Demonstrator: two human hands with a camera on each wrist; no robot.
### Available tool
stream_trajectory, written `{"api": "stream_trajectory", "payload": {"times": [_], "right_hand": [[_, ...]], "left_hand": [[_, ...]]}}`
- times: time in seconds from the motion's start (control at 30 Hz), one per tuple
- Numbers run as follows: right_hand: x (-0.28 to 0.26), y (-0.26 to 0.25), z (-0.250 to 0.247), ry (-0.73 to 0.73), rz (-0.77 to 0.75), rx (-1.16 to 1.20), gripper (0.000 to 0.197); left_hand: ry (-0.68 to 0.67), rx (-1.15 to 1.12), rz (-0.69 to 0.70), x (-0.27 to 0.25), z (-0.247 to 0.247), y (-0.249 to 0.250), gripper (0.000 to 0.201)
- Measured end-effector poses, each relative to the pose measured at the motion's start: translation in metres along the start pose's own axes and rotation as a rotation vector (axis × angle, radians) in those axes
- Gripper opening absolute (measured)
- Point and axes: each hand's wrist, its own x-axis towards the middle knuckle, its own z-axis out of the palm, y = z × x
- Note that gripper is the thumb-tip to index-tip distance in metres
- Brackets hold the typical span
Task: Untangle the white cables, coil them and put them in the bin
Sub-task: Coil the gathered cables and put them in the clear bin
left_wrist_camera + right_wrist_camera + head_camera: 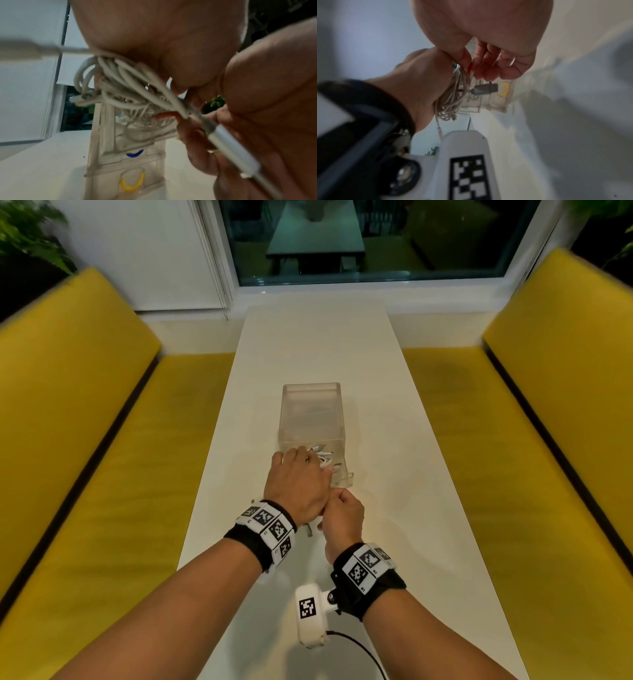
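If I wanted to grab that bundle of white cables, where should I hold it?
Probably around the middle of the coiled white cable bundle, where the loops lie packed together, as the left hand holds it. Come from the side, wrapping your fingers across all the loops. Avoid the loose plug ends; they stick out and would likely let the coil unravel.

Not much to read here tbh. The wristbands on both arms carry black-and-white square marker codes, and next to them there are tiny printed labels. On the right wristband (364, 568) I can just make out "R1" and "R2" beside two of the squares. The left wristband (270, 529) has little labels too, but they're too small and blurry to read. The white camera housing (311, 616) under the right wrist has one more square marker code, no letters on it. No brand names or other text visible anywhere.
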Motion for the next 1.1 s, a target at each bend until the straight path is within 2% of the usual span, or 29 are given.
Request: {"api": "stream_trajectory", "payload": {"times": [0.17, 0.23, 0.3, 0.4, 0.47, 0.6, 0.7, 0.8, 0.87, 1.0, 1.1], "right_hand": [[0.001, 0.005, -0.001, -0.009, -0.014, -0.038, 0.027], [0.002, 0.007, 0.0, -0.014, -0.014, -0.03, 0.024], [0.002, 0.007, 0.0, -0.022, -0.008, -0.011, 0.021], [0.001, 0.009, 0.001, -0.026, -0.012, -0.009, 0.021], [-0.002, 0.012, 0.003, -0.025, -0.022, -0.023, 0.023], [-0.005, 0.014, 0.005, -0.023, -0.009, -0.029, 0.026], [-0.005, 0.012, 0.005, -0.026, -0.007, -0.038, 0.027], [-0.005, 0.008, 0.007, -0.022, -0.014, -0.034, 0.025], [-0.005, 0.006, 0.006, -0.022, -0.009, -0.012, 0.022], [-0.005, -0.001, 0.003, -0.025, 0.01, 0.035, 0.019], [-0.006, -0.001, 0.004, -0.022, 0.017, 0.034, 0.02]], "left_hand": [[-0.213, -0.083, 0.031, 0.006, -0.008, -0.01, 0.057], [-0.288, -0.064, 0.064, 0.01, -0.013, -0.015, 0.051], [-0.297, -0.024, 0.111, 0.014, -0.015, -0.02, 0.04], [-0.182, -0.033, 0.133, 0.017, -0.01, -0.027, 0.032], [-0.09, -0.088, 0.069, 0.018, -0.005, -0.025, 0.03], [0.084, -0.37, -0.121, 0.016, 0.0, -0.007, 0.026], [0.173, -0.548, -0.17, 0.016, -0.006, -0.001, 0.034], [0.204, -0.463, -0.123, 0.016, -0.006, -0.005, 0.023], [0.227, -0.431, -0.057, 0.013, -0.002, -0.01, 0.026], [0.225, -0.501, 0.096, 0.004, 0.012, -0.02, 0.034], [0.274, -0.618, 0.079, 0.002, 0.016, -0.03, 0.028]]}}
